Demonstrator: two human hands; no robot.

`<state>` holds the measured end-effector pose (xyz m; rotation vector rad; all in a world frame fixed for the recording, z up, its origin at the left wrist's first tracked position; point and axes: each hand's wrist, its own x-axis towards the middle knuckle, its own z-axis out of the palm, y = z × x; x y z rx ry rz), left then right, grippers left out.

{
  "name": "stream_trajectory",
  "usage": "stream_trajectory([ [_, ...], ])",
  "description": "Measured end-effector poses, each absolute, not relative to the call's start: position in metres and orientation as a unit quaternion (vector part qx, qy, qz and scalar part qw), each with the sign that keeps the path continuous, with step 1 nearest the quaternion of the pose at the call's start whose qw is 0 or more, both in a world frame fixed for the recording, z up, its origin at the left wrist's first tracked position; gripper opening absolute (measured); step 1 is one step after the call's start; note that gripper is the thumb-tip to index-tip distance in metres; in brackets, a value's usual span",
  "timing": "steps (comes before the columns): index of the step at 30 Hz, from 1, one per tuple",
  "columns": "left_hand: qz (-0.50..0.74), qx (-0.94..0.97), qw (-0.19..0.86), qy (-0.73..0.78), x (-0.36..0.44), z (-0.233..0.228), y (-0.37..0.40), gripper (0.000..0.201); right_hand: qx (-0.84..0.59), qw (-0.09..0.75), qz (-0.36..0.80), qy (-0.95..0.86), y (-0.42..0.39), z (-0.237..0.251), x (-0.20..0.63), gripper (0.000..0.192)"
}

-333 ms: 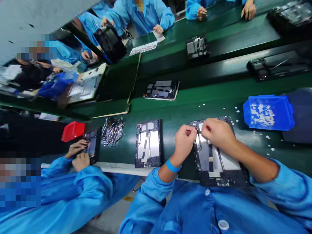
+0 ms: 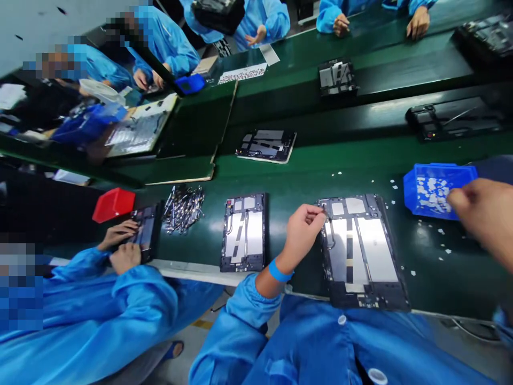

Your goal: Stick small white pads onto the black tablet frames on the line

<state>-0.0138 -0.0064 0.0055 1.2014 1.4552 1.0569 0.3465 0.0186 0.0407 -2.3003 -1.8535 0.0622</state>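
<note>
An opened tablet (image 2: pixel 380 246) with its silver battery panels exposed lies in front of me at the bench edge. At its upper left corner, my left hand (image 2: pixel 304 230) pinches a tiny dark part that I cannot make out. My right hand (image 2: pixel 484 214), slightly blurred, is at the right edge of the blue tray (image 2: pixel 465 170). Its fingers are curled together, and whatever they hold is hidden. Small white pieces (image 2: pixel 433 192) fill the tray's middle.
A second opened tablet (image 2: pixel 243 232) lies left of mine, near a pile of small metal parts (image 2: pixel 184 208) and a red tray (image 2: pixel 114 205). A co-worker's hands (image 2: pixel 126 246) handle another device. Farther back is another tablet (image 2: pixel 266 145). White scraps dot the green bench (image 2: pixel 425 289).
My right hand has moved off the tablet, rightward to the blue tray. My left hand stays at the tablet's corner. Across the bench, a black item held by a person has been raised.
</note>
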Motion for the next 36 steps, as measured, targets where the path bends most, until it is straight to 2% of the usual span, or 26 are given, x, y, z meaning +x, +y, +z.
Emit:
stream_trajectory([
  [1,0.419,0.512,0.458,0.594,-0.016,0.008,-0.008,0.013,-0.751,0.096,0.046,-0.651,0.018,0.044,0.330,0.018],
  [4,0.394,0.567,0.402,0.601,-0.027,0.013,-0.012,0.015,-0.639,0.146,0.185,-0.732,0.024,0.057,0.254,0.028],
  [7,0.376,0.619,0.318,0.612,-0.041,0.011,-0.008,0.017,-0.605,0.108,0.244,-0.750,0.045,0.062,0.190,0.031],
  [10,0.342,0.689,0.246,0.590,-0.052,0.005,-0.002,0.020,-0.594,0.042,0.267,-0.757,0.068,0.058,0.164,0.037],
  [17,0.276,0.792,0.151,0.523,-0.050,-0.003,0.008,0.027,-0.598,-0.011,0.280,-0.751,0.081,0.042,0.157,0.028],
  [26,0.199,0.835,0.114,0.501,-0.048,0.000,0.016,0.032,-0.595,-0.053,0.255,-0.760,0.087,0.043,0.149,0.029],
  [31,0.134,0.862,0.050,0.486,-0.048,0.002,0.018,0.035,-0.590,-0.075,0.243,-0.766,0.090,0.043,0.146,0.030],
  [36,0.071,0.881,-0.019,0.468,-0.048,0.008,0.015,0.038,-0.573,-0.051,0.239,-0.782,0.085,0.041,0.152,0.030],
])
